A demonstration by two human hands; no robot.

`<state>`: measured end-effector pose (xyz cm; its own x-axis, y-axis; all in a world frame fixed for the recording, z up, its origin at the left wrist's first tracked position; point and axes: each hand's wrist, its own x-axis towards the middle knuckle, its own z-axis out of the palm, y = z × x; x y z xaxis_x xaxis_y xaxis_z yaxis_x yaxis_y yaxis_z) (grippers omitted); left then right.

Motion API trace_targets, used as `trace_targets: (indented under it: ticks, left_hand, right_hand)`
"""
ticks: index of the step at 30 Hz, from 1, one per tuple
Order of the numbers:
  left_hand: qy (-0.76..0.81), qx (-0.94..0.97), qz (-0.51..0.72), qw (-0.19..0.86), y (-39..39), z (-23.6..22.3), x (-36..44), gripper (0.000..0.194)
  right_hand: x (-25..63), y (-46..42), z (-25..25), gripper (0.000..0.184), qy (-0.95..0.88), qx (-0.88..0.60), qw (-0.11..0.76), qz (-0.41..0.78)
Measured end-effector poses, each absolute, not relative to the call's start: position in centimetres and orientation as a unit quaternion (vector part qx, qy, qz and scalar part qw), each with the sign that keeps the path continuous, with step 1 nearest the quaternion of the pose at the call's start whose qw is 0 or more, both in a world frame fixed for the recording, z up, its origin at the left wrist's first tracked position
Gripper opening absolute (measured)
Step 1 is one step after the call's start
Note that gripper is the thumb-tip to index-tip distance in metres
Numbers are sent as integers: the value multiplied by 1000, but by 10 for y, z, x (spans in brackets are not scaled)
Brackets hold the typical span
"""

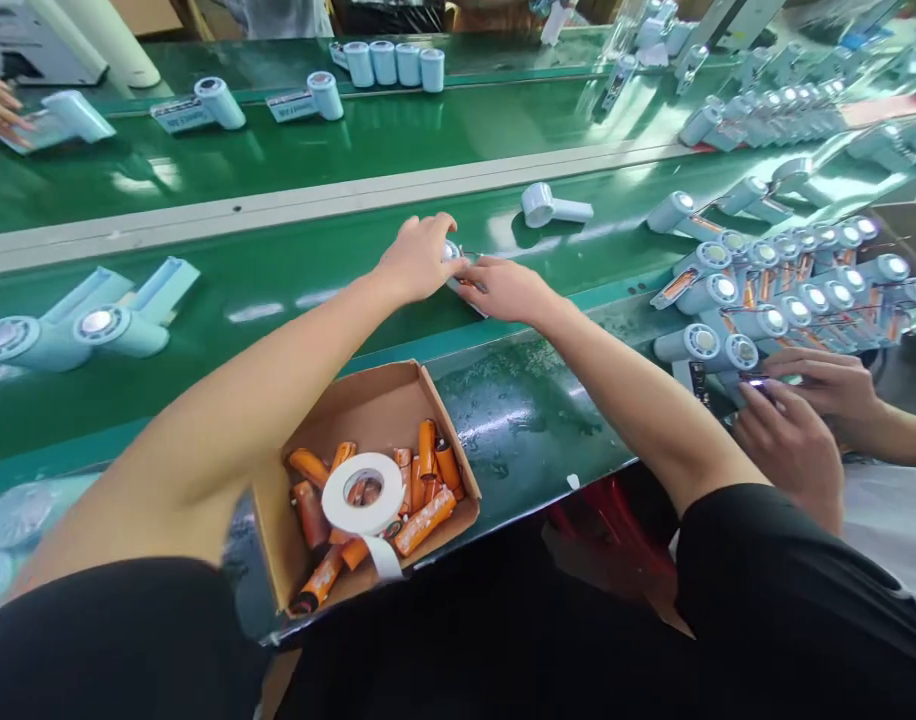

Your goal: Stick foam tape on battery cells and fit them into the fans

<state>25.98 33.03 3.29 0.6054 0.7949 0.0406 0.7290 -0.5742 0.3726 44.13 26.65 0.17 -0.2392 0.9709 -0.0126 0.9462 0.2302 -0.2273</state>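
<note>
Both my hands meet over the green conveyor belt, around a light-blue handheld fan body [452,250] that they mostly cover. My left hand [419,258] is wrapped over the fan's round end from the left. On its right, the bent fingers of my right hand [507,288] pinch at the fan's open handle, where a bit of wire and orange shows. What exactly the right fingertips press is too small to make out. Just beyond, another handheld fan [540,205] lies on the belt. Below my left forearm stands a cardboard box [375,385] of orange cylindrical batteries [426,520].
A white tape roll [362,494] rests on the batteries. Two fan bodies [120,325] lie left on the belt. Rows of fans [784,290] with exposed batteries crowd the right, beside a co-worker's hands [795,415]. Another person's hand [0,105] is at far left.
</note>
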Motion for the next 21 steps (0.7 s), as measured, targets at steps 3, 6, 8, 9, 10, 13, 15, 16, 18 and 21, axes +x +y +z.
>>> trace_targets:
  ticks: [3, 6, 8, 9, 10, 13, 15, 16, 18, 21]
  left_hand:
    - [339, 917, 91, 189, 249, 49, 182, 38]
    - [266, 938, 31, 220, 160, 51, 100, 39]
    - [253, 951, 27, 174, 121, 44, 67, 43]
    - [251, 955, 36, 154, 109, 40, 57, 46]
    - [253, 955, 51, 143, 103, 37, 52, 47]
    - [285, 938, 144, 136, 96, 37, 49, 51]
    - [323, 914, 217, 114, 92, 42, 48, 53]
    - [340, 903, 245, 95, 88, 44, 46, 54]
    - [366, 885, 282, 52, 77, 46, 44, 53]
    - [369, 877, 308, -9, 64, 44, 43, 52]
  right_hand:
    - [450, 224, 12, 39, -780, -588, 186, 105]
    - [438, 171, 26, 33, -815, -486, 242, 200]
    - [416, 146, 32, 29, -875, -350, 217, 255]
    - [403, 139, 34, 29, -902, -286, 185, 267]
    - [389, 136, 35, 31, -923, -240, 139, 268]
    - [351, 145, 32, 30, -948, -219, -39, 227]
    - [338, 159, 32, 23, -940, -232, -121, 217]
    - [336, 164, 32, 18, -934, -235, -130, 234]
    - [339, 171, 35, 13, -914, -262, -58, 305]
    - [347, 160, 40, 35, -809, -346, 214, 425]
